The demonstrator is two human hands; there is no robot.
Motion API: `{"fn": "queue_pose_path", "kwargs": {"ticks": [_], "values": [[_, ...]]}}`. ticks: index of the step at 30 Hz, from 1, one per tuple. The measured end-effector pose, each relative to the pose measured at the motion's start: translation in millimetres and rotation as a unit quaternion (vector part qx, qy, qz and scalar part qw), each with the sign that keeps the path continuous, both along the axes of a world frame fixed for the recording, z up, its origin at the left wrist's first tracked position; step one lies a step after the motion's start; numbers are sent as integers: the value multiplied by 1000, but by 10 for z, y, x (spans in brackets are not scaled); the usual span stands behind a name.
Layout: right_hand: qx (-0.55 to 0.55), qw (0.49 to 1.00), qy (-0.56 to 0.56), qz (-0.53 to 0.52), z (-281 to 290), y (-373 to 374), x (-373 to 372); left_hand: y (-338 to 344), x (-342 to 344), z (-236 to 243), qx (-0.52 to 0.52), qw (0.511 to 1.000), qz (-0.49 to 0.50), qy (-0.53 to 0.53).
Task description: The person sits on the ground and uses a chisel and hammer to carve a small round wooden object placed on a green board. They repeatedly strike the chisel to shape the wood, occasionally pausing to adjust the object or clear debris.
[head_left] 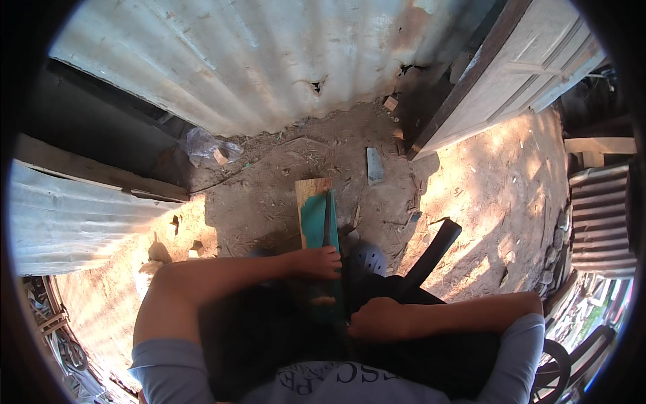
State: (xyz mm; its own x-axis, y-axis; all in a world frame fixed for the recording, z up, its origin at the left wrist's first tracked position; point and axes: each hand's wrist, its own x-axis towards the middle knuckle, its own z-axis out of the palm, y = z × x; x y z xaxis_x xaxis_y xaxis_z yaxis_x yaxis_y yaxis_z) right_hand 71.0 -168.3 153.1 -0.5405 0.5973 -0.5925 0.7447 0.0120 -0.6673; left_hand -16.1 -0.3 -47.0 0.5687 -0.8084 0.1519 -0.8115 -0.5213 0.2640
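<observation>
A wooden board [313, 214], painted green with a bare wood end, points away from me over my lap. Along its right side runs a long, dark, narrow bar [328, 217] that tapers toward the far end. My left hand [324, 263] is closed around the bar's near part, against the board. Closer to my body, my right hand [375, 319] is a fist beside the board's right edge. What it grips is in shadow and hidden by the fingers. Below my hands, dark cloth covers my lap.
A black, flat, strap-like piece [434, 254] sticks out past my right forearm. My clog [367, 258] rests on the dirt floor [269, 195]. Ahead lie a grey metal scrap [374, 165] and a clear plastic bag [208, 148]. Corrugated sheeting [256, 60] and a wooden door [515, 67] stand beyond.
</observation>
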Motion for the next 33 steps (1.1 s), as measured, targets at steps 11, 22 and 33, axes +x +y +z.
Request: {"fn": "queue_pose_path", "kwargs": {"ticks": [11,22,33], "values": [[39,997,40,-50,-5,50,-37,-84,-1,14,6,998,5,59],[80,996,-7,-27,-202,15,-82,-53,-9,64,52,997,-9,65],[83,996,-22,-31,-282,-11,-103,-80,0,18,32,999,6,38]]}}
